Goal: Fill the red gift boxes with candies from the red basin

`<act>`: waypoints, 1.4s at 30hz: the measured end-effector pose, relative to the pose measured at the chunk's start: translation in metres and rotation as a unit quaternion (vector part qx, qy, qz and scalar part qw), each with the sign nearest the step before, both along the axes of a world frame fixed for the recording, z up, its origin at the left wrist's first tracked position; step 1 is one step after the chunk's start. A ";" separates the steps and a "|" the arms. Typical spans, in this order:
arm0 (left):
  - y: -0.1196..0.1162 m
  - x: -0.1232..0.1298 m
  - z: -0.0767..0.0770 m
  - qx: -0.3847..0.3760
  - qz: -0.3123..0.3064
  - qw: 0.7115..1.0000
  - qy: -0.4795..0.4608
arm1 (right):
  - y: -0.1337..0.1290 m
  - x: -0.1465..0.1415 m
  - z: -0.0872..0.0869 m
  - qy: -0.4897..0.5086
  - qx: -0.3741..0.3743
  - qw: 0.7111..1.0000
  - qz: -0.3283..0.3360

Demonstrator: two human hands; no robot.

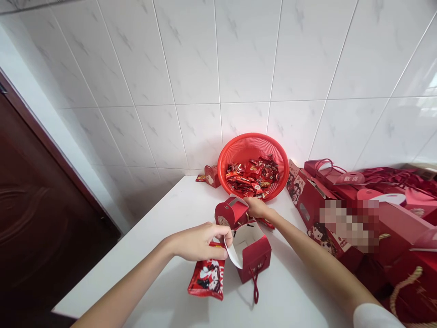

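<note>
My left hand [201, 241] is closed on the top edge of a shiny red snack packet [206, 280] printed with cartoon figures and the letters "LOVE". Its fingertips also touch the white inner side of a flap on an open red gift box [257, 257]. That box stands on the table with a dark red cord handle hanging down its front. Just behind it, my right hand [256, 207] is at the right side of a smaller round-topped red gift box [232, 212]. The right fingertips are partly hidden and look closed on that box.
A red plastic basket [223, 157] of shiny red wrapped sweets tilts near the tiled wall [246, 54]. Another small red box [212, 176] stands left of it. Many red gift boxes [312, 200] crowd the right side. The white table [164, 218] has its edge on the left.
</note>
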State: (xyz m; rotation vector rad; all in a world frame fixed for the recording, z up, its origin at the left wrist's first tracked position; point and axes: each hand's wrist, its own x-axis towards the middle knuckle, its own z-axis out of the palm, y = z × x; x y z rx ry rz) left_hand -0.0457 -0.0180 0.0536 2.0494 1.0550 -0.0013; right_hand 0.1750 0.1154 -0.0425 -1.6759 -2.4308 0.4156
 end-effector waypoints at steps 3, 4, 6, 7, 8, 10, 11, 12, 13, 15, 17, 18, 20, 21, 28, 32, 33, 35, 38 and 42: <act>-0.001 0.000 0.001 -0.007 0.003 1.000 0.002 | 0.013 0.016 0.007 0.113 -0.003 0.993 -0.030; -0.001 0.000 0.001 -0.012 0.004 1.000 0.000 | 0.018 0.023 0.011 0.148 0.005 0.988 -0.047; -0.001 0.001 0.002 -0.023 0.006 1.000 -0.005 | 0.026 0.035 0.018 0.200 0.026 0.976 -0.084; -0.002 0.001 0.003 -0.026 0.005 1.000 -0.008 | 0.030 0.040 0.021 0.217 0.034 0.970 -0.100; -0.002 0.001 0.004 -0.026 0.004 1.000 -0.009 | 0.032 0.044 0.024 0.226 0.039 0.967 -0.111; -0.002 0.002 0.004 -0.025 0.002 1.000 -0.009 | 0.031 0.046 0.026 0.232 0.039 0.965 -0.115; -0.002 0.002 0.004 -0.025 0.002 1.000 -0.009 | 0.029 0.044 0.024 0.228 0.032 0.968 -0.101; -0.002 0.002 0.004 -0.026 0.003 1.000 -0.009 | 0.025 0.040 0.022 0.211 0.017 0.974 -0.074; -0.002 0.002 0.004 -0.027 0.004 1.000 -0.009 | 0.020 0.036 0.018 0.181 -0.004 0.983 -0.037; -0.002 0.001 0.003 -0.028 0.005 1.000 -0.009 | 0.010 0.025 0.010 0.101 -0.045 0.993 0.034; -0.002 0.001 0.002 -0.025 0.004 1.000 -0.010 | 0.001 0.018 0.004 0.042 -0.060 0.995 0.068; -0.002 0.001 0.002 -0.022 0.003 1.000 -0.011 | -0.002 0.016 0.003 0.036 -0.058 0.995 0.069; -0.002 0.001 0.002 -0.015 0.000 1.000 -0.012 | -0.002 0.017 0.005 0.055 -0.051 0.995 0.067; -0.002 0.001 0.002 -0.012 -0.001 1.000 -0.012 | 0.000 0.020 0.009 0.067 -0.047 0.994 0.067; -0.003 0.002 0.004 -0.008 -0.009 1.000 -0.007 | 0.033 0.043 0.031 0.203 0.050 0.966 -0.150; -0.004 0.002 0.004 -0.008 -0.002 1.000 -0.011 | 0.039 0.037 0.023 0.201 0.045 0.964 -0.166; -0.004 0.002 0.004 -0.008 0.000 1.000 -0.010 | 0.038 0.035 0.021 0.205 0.051 0.963 -0.170; -0.004 0.001 0.003 -0.010 0.005 1.000 -0.008 | 0.035 0.035 0.020 0.219 0.067 0.957 -0.177; -0.003 0.001 0.002 -0.014 0.005 1.000 -0.020 | 0.026 0.041 0.032 0.262 0.091 0.944 -0.179; 0.000 -0.002 0.002 -0.025 -0.004 0.998 -0.058 | -0.005 0.046 0.069 0.492 0.053 0.867 -0.049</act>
